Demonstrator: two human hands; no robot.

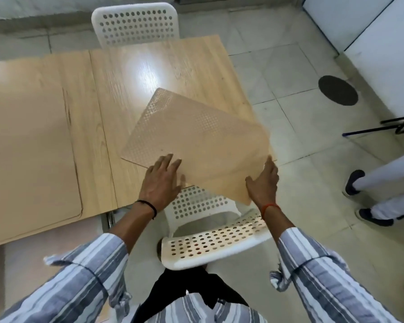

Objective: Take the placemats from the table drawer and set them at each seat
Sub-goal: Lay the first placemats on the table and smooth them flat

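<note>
A tan placemat [196, 141] with a dotted texture lies skewed on the right end of the wooden table [117, 89], its near corner hanging past the table edge over a white chair. My left hand [162, 180] presses flat on the mat's near left edge with straight fingers. My right hand [264, 180] touches the mat's right edge, fingers extended. A second placemat [26, 141] covers the left part of the table.
A white perforated chair [210, 234] stands right below my hands at the table's near side. Another white chair [135, 23] sits at the far side. Another person's legs [380, 192] are on the tiled floor at right, near a dark floor cover [338, 90].
</note>
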